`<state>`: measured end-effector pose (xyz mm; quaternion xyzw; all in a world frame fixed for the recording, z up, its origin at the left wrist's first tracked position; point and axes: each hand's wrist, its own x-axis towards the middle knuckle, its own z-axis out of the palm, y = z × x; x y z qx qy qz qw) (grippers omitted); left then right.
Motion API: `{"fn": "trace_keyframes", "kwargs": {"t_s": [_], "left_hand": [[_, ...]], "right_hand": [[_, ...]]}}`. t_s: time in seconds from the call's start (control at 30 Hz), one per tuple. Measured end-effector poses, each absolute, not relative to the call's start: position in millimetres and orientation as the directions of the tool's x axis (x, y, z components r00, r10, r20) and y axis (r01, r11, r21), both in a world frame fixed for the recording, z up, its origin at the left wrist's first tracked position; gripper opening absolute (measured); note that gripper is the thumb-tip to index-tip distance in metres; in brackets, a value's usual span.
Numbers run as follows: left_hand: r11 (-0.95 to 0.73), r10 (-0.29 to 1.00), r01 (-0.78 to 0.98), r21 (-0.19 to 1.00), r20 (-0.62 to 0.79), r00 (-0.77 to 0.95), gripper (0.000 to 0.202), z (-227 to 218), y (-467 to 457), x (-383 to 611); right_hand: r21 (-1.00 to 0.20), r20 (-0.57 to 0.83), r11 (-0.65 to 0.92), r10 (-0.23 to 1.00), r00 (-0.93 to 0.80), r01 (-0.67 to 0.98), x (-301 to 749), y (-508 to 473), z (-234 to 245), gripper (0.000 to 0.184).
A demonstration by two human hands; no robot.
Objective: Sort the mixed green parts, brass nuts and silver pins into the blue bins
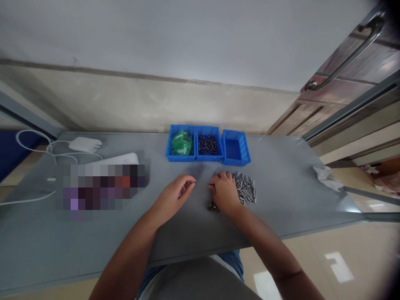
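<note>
My left hand rests on the grey table, fingers curled in a pinch around something too small to name. My right hand lies just to its right, fingers bent down onto the table beside a pile of small silver metal pins. A few dark small parts sit under its wrist edge. Behind the hands stand three blue bins in a row: the left bin holds green parts, the middle bin holds dark small parts, the right bin looks bare inside.
A white charger block with white cables lies at the back left, next to a white device and a blurred patch. A crumpled white tissue sits near the table's right edge. A wall is behind, a door with a metal handle at right.
</note>
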<state>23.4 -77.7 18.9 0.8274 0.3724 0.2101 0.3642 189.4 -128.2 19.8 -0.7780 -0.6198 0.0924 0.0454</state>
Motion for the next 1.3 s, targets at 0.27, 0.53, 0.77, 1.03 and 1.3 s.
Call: {"fn": "trace_keyframes", "kwargs": {"t_s": [0.27,0.53,0.77,1.03,1.3], "left_hand": [[-0.457,0.758,0.467,0.757,0.057,0.65,0.018,18,-77,24],[-0.475,0.744,0.473,0.742,0.05,0.667,0.017,15,-77,24],[-0.501,0.72,0.45,0.739,0.067,0.691,0.016,14,-76,24],[-0.466,0.72,0.433,0.771,0.047,0.692,0.013,14,-76,25],[-0.503,0.762,0.415,0.758,0.161,0.627,0.01,11,-75,26]], "right_hand": [[-0.158,-0.131,-0.239,0.967,0.22,0.958,190,-125,23,0.017],[-0.252,-0.111,-0.241,0.969,0.22,0.937,191,-122,20,0.017],[-0.63,0.02,-0.145,0.979,0.202,0.763,195,-118,14,0.018],[-0.988,-0.076,-0.089,0.991,0.107,0.126,181,-122,19,0.015],[-0.869,-0.343,-0.288,0.937,0.069,-0.403,179,-124,14,0.017]]}}
